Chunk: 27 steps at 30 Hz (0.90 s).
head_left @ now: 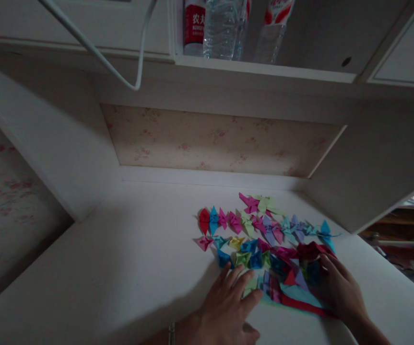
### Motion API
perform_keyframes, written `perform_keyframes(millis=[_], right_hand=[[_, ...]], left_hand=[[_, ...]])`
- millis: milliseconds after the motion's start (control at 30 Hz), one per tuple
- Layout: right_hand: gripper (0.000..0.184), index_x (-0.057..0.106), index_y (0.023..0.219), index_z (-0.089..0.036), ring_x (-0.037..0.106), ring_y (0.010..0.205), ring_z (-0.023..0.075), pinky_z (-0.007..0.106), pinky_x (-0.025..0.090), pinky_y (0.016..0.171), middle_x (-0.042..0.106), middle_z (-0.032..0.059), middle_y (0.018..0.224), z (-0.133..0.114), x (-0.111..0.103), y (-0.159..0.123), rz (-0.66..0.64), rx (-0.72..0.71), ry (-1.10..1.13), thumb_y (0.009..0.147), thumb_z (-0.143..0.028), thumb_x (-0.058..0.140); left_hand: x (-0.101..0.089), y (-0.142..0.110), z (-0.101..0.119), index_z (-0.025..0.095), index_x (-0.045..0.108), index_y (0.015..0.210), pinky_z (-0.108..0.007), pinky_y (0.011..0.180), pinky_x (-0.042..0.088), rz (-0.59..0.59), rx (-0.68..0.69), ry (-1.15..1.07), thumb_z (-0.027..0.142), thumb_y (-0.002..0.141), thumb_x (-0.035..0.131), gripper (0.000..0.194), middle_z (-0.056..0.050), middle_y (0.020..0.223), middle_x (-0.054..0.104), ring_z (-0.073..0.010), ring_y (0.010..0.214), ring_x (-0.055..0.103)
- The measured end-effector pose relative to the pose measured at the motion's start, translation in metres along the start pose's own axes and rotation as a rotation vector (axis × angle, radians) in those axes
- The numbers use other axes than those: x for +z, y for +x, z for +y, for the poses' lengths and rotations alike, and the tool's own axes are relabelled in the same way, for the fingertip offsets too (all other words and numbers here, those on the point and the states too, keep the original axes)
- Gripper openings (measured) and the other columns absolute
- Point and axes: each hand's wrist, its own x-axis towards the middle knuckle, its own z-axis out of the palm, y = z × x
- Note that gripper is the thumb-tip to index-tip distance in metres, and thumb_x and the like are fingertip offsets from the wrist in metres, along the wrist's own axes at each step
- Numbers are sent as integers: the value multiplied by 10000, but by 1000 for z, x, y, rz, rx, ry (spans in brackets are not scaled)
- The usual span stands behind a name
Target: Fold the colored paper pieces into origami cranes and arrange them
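Note:
Rows of small folded-paper origami pieces [234, 221] in pink, blue, green, yellow and purple lie on the white desk top. My left hand [228, 302] is open, its fingers spread at the near left edge of the rows, close to a dark blue piece [224, 258] and a green one. At the right end, the bent fingers of my right hand [345, 287] close on a dark red folded paper [313, 250]; part of its grip is hidden. Between my hands are flat coloured papers [302, 293], light blue and red among them.
White side panels and a flowered back panel [207, 141] enclose the white desk [127, 249]. Overhead, a shelf holds several plastic bottles [221, 28], and a white cable [95, 50] hangs down at the upper left. Blurred items on a lower shelf show at far right.

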Motion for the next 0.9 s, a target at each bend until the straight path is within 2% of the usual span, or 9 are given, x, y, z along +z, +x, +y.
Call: perform_keyframes(millis=[100, 233, 400, 500, 667, 800, 900], right_hand=[[683, 590, 1218, -210, 577, 1085, 318, 417, 453, 873, 624, 126, 1196, -8, 16, -15, -93, 39, 52, 707, -656, 513], [641, 576, 1213, -164, 469, 1218, 288, 393, 337, 1027, 536, 124, 1311, -22, 42, -37, -152, -107, 102, 754, -601, 478], [579, 573, 1194, -152, 442, 1233, 268, 393, 286, 1065, 526, 125, 1301, -38, 73, -66, -191, -193, 116, 788, -548, 457], [546, 577, 1176, -167, 436, 1233, 268, 403, 285, 1071, 517, 120, 1303, -48, 89, -83, -216, -182, 152, 789, -537, 470], [501, 586, 1152, -169, 490, 1177, 263, 390, 345, 1034, 564, 109, 1250, -64, 108, -111, -292, -146, 213, 795, -507, 492], [467, 592, 1152, -187, 487, 1190, 248, 375, 338, 1044, 567, 89, 1262, -77, 126, -132, -372, -158, 261, 804, -486, 512], [483, 591, 1163, -178, 478, 1207, 253, 376, 324, 1053, 564, 89, 1270, -89, 144, -147, -432, -176, 278, 797, -487, 531]], left_hand=[[0, 8, 9, 228, 310, 1411, -511, 1130, 126, -26, 73, 61, 497, 871, 473, 625, -120, 1524, 221, -293, 1398, 165], [-1, 19, 18, 207, 342, 1391, -522, 1122, 123, -8, 128, 136, 458, 892, 458, 571, -127, 1520, 235, -288, 1395, 180], [1, 28, 24, 220, 402, 1356, -520, 1118, 115, 42, 159, 217, 411, 916, 419, 480, -86, 1498, 305, -279, 1384, 206], [3, 28, 24, 220, 473, 1301, -494, 1130, 105, 68, 147, 253, 389, 926, 405, 417, -59, 1462, 378, -260, 1367, 244], [3, 12, 10, 195, 538, 1227, -465, 1134, 109, 106, 102, 290, 346, 951, 369, 357, -69, 1410, 449, -246, 1327, 320], [-4, -9, -8, 207, 563, 1191, -475, 1127, 118, 87, 33, 302, 424, 929, 414, 372, -75, 1365, 495, -271, 1322, 333], [-13, -22, -21, 212, 614, 1106, -489, 1129, 94, 76, 3, 338, 388, 921, 446, 306, -79, 1304, 542, -279, 1320, 341]])
